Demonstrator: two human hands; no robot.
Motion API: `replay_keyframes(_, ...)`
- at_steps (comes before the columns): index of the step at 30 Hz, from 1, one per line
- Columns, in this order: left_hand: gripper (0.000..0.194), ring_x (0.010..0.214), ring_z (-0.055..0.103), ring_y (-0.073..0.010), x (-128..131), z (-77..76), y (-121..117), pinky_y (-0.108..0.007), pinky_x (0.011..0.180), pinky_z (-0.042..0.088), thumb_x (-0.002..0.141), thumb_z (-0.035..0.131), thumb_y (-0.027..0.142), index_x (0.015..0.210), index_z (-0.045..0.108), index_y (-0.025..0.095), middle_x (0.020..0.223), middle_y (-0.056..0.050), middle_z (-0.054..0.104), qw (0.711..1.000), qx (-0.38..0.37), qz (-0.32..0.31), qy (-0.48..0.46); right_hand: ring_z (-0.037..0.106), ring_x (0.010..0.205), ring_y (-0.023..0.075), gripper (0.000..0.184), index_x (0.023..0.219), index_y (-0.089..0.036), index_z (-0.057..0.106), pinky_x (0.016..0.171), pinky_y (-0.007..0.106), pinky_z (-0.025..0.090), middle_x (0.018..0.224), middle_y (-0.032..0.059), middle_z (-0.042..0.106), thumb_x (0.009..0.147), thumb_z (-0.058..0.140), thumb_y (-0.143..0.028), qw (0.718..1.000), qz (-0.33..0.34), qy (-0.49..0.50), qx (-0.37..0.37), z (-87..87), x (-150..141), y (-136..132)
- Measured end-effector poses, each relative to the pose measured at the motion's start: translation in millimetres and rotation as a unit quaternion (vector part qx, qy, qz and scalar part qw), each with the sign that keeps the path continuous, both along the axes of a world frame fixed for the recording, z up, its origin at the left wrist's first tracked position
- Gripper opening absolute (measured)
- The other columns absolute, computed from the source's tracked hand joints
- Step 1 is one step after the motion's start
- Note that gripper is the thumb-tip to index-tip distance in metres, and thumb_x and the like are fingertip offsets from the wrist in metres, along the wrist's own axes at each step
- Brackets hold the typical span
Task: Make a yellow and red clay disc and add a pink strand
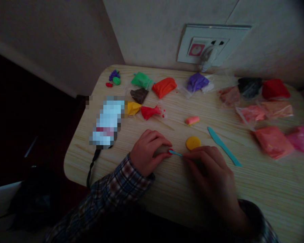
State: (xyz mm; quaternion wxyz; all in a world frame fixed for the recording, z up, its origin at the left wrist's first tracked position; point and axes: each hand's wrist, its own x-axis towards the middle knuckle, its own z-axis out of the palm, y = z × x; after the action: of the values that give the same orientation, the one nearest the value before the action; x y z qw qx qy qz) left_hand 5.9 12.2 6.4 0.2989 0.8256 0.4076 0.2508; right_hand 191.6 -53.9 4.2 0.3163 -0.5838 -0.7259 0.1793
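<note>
My left hand rests on the wooden table, fingers curled round a small brownish lump of clay with a red bit at its tip. My right hand is pinched on a thin turquoise tool whose tip touches that lump. A flat yellow clay disc lies just beyond my hands. A small orange clay roll sits further back, and a turquoise plastic knife lies to the right.
Several bags of coloured clay lie along the back and right: green, orange, purple, brown, black, red, pink. Small clay figures sit at the far left corner. A wall socket is behind.
</note>
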Motion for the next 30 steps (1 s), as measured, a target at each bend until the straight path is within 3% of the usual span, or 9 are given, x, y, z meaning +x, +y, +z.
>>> replay_keyframes(7, 0.018, 0.088, 0.056, -0.0191, -1.8, -0.6, 1.5, -0.033, 0.08, 0.049, 0.074, 0.073, 0.02, 0.09, 0.067, 0.015, 0.087, -0.004, 0.063, 1.0, 0.001, 0.0, -0.006, 0.052, 0.08, 0.0208, 0.011, 0.081, -0.021, 0.056, 0.068, 0.034, 0.044, 0.082, 0.0045, 0.057, 0.089, 0.049, -0.016, 1.0, 0.003, -0.022, 0.002, -1.7, -2.1, -0.1)
replay_keyframes(14, 0.006, 0.083, 0.054, -0.0183, 1.3, -3.3, 0.2, -0.031, 0.076, 0.048, 0.078, 0.068, 0.018, 0.083, 0.069, 0.015, 0.082, -0.005, 0.061, 0.999, 0.04, -0.012, -0.006, 0.053, 0.081, 0.0202, 0.009, 0.083, -0.021, 0.056, 0.071, 0.034, 0.045, 0.083, 0.0037, 0.059, 0.088, 0.051, -0.017, 1.0, -0.011, 0.006, -0.019, -0.5, -0.7, -0.8)
replay_keyframes(23, 0.015, 0.082, 0.054, -0.0193, 0.5, -5.3, -0.4, -0.032, 0.074, 0.049, 0.075, 0.071, 0.02, 0.088, 0.067, 0.012, 0.085, -0.007, 0.061, 0.997, 0.075, -0.031, -0.001, 0.056, 0.081, 0.0181, 0.004, 0.087, -0.02, 0.058, 0.069, 0.032, 0.045, 0.086, 0.0034, 0.06, 0.087, 0.054, -0.021, 0.997, -0.061, 0.044, -0.013, 1.3, 5.7, -1.5)
replay_keyframes(30, 0.009, 0.078, 0.054, -0.0173, 2.0, -10.8, -0.3, -0.029, 0.071, 0.048, 0.084, 0.06, 0.021, 0.084, 0.066, 0.014, 0.08, -0.006, 0.061, 0.992, 0.115, -0.046, -0.009, 0.055, 0.077, 0.017, 0.005, 0.089, -0.019, 0.059, 0.064, 0.03, 0.044, 0.084, 0.0029, 0.059, 0.087, 0.055, -0.021, 0.996, -0.071, 0.045, 0.011, -0.1, 9.3, -0.7)
